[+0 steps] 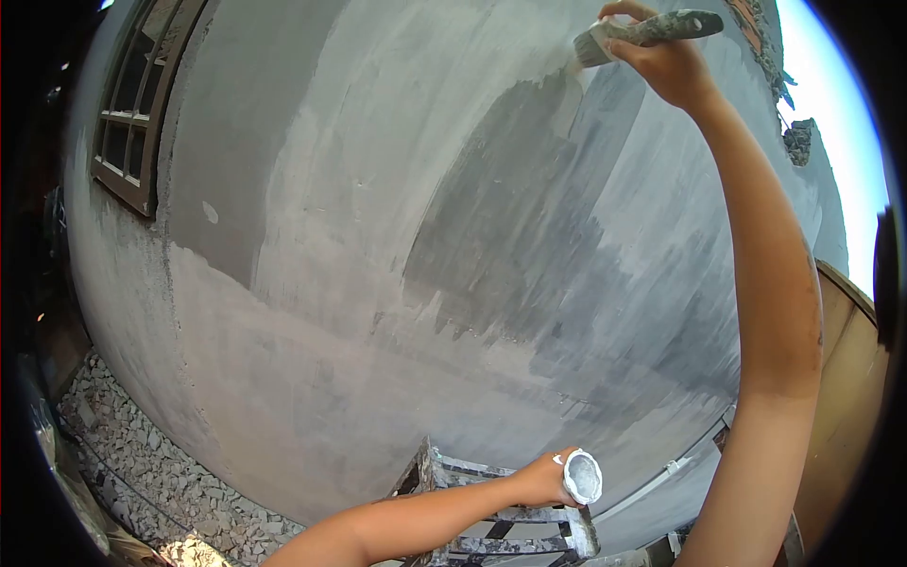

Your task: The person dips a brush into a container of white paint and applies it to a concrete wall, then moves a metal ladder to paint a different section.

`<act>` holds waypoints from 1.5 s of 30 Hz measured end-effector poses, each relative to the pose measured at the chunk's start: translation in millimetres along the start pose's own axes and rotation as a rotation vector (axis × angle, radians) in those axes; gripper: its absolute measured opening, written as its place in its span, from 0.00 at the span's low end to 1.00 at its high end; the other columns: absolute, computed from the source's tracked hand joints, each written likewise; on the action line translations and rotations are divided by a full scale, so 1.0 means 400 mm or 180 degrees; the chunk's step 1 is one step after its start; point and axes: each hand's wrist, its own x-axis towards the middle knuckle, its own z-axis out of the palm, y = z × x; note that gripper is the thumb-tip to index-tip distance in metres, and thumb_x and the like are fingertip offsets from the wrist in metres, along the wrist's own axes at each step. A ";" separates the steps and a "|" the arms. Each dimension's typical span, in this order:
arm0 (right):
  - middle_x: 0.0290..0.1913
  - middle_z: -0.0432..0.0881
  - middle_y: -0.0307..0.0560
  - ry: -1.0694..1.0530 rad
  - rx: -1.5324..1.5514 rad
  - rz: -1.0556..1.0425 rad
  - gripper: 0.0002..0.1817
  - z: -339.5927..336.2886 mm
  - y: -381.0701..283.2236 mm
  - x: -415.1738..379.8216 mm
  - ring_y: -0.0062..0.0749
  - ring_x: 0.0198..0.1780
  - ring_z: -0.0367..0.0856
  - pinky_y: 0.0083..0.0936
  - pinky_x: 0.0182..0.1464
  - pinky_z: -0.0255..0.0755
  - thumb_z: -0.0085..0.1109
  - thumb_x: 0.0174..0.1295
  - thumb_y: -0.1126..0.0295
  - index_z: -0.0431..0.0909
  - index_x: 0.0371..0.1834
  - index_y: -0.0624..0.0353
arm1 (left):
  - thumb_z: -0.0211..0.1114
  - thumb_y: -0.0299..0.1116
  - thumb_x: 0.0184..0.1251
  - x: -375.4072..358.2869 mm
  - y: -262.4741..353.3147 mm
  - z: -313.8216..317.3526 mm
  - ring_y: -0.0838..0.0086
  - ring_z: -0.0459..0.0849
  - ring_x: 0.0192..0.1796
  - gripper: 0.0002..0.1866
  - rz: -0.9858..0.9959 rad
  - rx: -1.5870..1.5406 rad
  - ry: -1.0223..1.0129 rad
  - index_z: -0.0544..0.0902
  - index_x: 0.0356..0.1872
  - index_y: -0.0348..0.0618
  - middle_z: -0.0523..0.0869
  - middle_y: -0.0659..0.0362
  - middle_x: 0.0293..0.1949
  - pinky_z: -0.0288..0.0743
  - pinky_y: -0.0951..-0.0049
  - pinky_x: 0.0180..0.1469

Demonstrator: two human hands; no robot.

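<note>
My right hand (666,66) is raised high at the upper right, closed around the handle of a paintbrush (673,28). The brush's pale bristles point left and touch, or nearly touch, the grey wall (359,189). Below the brush a darker, wet-looking patch (510,189) spreads down the wall. Low in the view, my left hand (540,480) grips a small cup (584,475) with a white-smeared rim and pale grey-white stuff inside. The fingers on the cup's far side are partly hidden.
A paint-spattered stepladder (515,543) stands beneath my left arm. A wooden-framed window (137,113) is at the upper left, with broken stone (142,463) on the ground below. Exposed brick (751,28) shows at the upper right, and a tan panel (846,378) stands at right.
</note>
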 end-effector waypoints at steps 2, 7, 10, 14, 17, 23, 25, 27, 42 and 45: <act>0.47 0.90 0.53 -0.0071 -0.0340 -0.0132 0.17 0.001 -0.017 -0.004 0.40 0.46 0.90 0.32 0.50 0.83 0.67 0.65 0.72 0.81 0.57 0.54 | 0.88 0.42 0.43 -0.001 0.010 -0.003 0.58 0.86 0.57 0.40 0.0078 -0.0116 0.0064 0.76 0.57 0.40 0.87 0.50 0.52 0.78 0.63 0.61; 0.33 0.80 0.49 -0.2054 -0.0566 -0.1093 0.15 0.184 -0.309 -0.252 0.48 0.35 0.87 0.42 0.35 0.84 0.63 0.59 0.80 0.75 0.46 0.51 | 0.87 0.43 0.43 -0.006 0.037 -0.013 0.57 0.85 0.58 0.40 0.0022 -0.0155 0.0056 0.76 0.57 0.40 0.86 0.49 0.53 0.76 0.63 0.62; 0.33 0.80 0.49 -0.2687 0.0166 -0.1475 0.16 0.176 -0.434 -0.306 0.47 0.37 0.88 0.43 0.35 0.84 0.62 0.58 0.80 0.76 0.48 0.50 | 0.86 0.44 0.44 -0.012 0.023 -0.002 0.52 0.84 0.58 0.41 0.0048 0.0016 0.0056 0.74 0.58 0.39 0.85 0.46 0.54 0.76 0.60 0.62; 0.45 0.90 0.51 -0.1458 0.0285 -0.0186 0.15 0.117 -0.271 -0.092 0.34 0.40 0.90 0.30 0.42 0.86 0.69 0.63 0.72 0.84 0.54 0.51 | 0.86 0.45 0.45 -0.014 0.041 -0.003 0.46 0.83 0.57 0.40 0.0210 0.0123 0.0136 0.73 0.56 0.39 0.84 0.43 0.54 0.76 0.58 0.60; 0.45 0.90 0.51 -0.0338 0.0552 -0.0016 0.15 0.046 0.001 0.084 0.36 0.43 0.89 0.28 0.47 0.84 0.67 0.66 0.71 0.83 0.56 0.52 | 0.86 0.46 0.45 -0.015 0.061 -0.013 0.46 0.83 0.57 0.40 0.0217 0.0099 0.0111 0.73 0.56 0.39 0.84 0.44 0.53 0.76 0.57 0.60; 0.43 0.88 0.48 -0.0041 -0.0564 -0.0598 0.17 -0.019 0.049 0.119 0.32 0.42 0.87 0.28 0.43 0.83 0.67 0.61 0.75 0.83 0.54 0.59 | 0.86 0.47 0.45 -0.014 0.069 -0.017 0.48 0.83 0.60 0.42 -0.0088 -0.0017 0.0129 0.74 0.59 0.40 0.85 0.45 0.55 0.76 0.57 0.62; 0.44 0.89 0.49 -0.0656 -0.0407 -0.1181 0.14 0.068 -0.050 0.019 0.39 0.41 0.89 0.30 0.43 0.84 0.65 0.65 0.76 0.81 0.53 0.56 | 0.86 0.48 0.45 -0.019 0.076 -0.023 0.49 0.82 0.63 0.43 -0.0283 -0.0048 0.0039 0.75 0.61 0.41 0.85 0.45 0.57 0.75 0.58 0.65; 0.41 0.86 0.47 -0.1422 -0.0715 -0.1212 0.19 0.126 -0.209 -0.110 0.45 0.44 0.89 0.37 0.39 0.84 0.65 0.62 0.80 0.77 0.54 0.49 | 0.86 0.48 0.46 -0.019 0.086 -0.028 0.50 0.83 0.62 0.42 -0.0216 0.0079 0.0103 0.75 0.60 0.41 0.85 0.46 0.58 0.75 0.58 0.64; 0.49 0.87 0.46 0.0285 -0.0474 0.0393 0.18 -0.139 0.080 0.095 0.28 0.47 0.87 0.27 0.55 0.81 0.69 0.63 0.72 0.82 0.56 0.61 | 0.85 0.50 0.46 -0.013 0.067 -0.020 0.49 0.82 0.63 0.46 -0.0193 0.0096 0.0066 0.73 0.65 0.41 0.85 0.45 0.58 0.75 0.58 0.66; 0.55 0.87 0.52 -0.0550 -0.0975 -0.1166 0.18 -0.042 0.122 0.043 0.43 0.52 0.88 0.33 0.52 0.85 0.68 0.64 0.73 0.83 0.58 0.54 | 0.85 0.50 0.47 -0.011 0.056 -0.016 0.49 0.82 0.64 0.46 -0.0180 0.0026 0.0038 0.73 0.65 0.41 0.85 0.45 0.58 0.75 0.58 0.66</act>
